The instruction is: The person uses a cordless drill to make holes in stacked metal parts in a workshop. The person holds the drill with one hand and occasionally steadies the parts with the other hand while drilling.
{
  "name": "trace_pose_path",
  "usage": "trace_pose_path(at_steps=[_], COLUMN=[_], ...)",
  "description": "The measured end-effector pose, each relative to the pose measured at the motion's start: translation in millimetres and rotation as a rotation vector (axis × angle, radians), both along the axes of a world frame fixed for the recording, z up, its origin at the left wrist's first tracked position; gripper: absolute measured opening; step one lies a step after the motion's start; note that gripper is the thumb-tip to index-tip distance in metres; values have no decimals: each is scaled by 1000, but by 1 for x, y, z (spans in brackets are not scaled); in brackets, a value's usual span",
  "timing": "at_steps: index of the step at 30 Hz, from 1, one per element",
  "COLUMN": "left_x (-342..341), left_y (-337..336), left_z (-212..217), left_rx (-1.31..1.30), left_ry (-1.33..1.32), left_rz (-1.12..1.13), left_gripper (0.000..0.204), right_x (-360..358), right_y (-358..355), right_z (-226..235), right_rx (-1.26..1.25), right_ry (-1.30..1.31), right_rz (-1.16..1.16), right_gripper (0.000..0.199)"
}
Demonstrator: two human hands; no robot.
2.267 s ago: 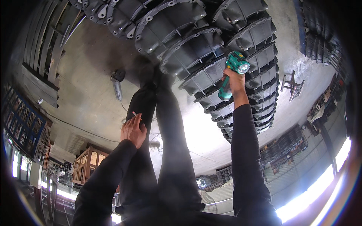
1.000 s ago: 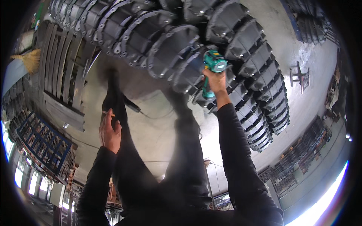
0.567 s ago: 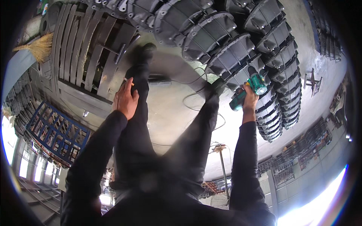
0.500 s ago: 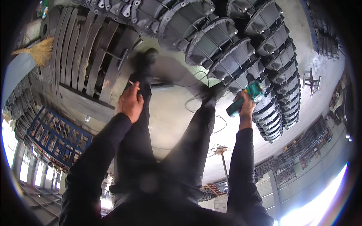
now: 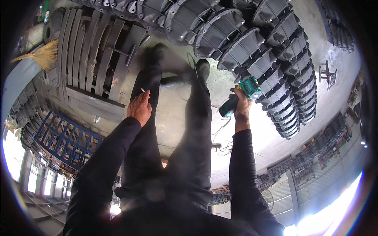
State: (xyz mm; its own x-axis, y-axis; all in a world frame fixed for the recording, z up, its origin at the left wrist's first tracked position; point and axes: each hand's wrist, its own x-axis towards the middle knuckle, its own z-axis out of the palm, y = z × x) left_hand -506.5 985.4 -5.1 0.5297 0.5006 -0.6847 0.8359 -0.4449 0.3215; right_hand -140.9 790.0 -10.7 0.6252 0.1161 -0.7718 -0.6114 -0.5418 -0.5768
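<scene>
My left hand (image 5: 139, 109) rests over my left thigh, a thin white cigarette (image 5: 143, 90) pinched between its fingers. In my right hand (image 5: 243, 104) is a green, pistol-shaped cordless power tool (image 5: 249, 87) with yellow accents, gripped by its handle. Its battery end (image 5: 228, 107) points down to the left, and its dark nose (image 5: 241, 73) points away from me. Just past the nose stand ribbed grey metal castings (image 5: 244, 48) in nested rows; I cannot tell whether the nose touches one.
At the left is a slatted metal frame (image 5: 89, 55) with a T-shaped bar (image 5: 132, 55) on it. A straw broom (image 5: 46, 54) and a blue grid rack (image 5: 65, 139) lie further left. A cable (image 5: 220, 131) runs over the floor near my right leg. A small metal stand (image 5: 327, 76) sits at the right.
My right hand has moved left with the power tool. My right leg and foot have come inward, closer to the left leg. The left hand still holds the cigarette.
</scene>
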Motion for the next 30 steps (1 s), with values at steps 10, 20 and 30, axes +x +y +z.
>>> trace_pose_path(at_steps=[10,20,30], left_x=[127,117,66], left_y=[-67,-110,-34], left_z=[39,38,4], left_rx=[96,-9,-3], left_ry=[-219,-65,3], left_rz=[221,135,88], left_gripper=[55,53,55], right_x=[80,82,129], right_y=[-42,-91,-48], right_z=[-5,10,-51], right_rx=[105,50,52], right_ry=[-17,64,-416], right_rz=[272,140,489], right_gripper=[30,38,10])
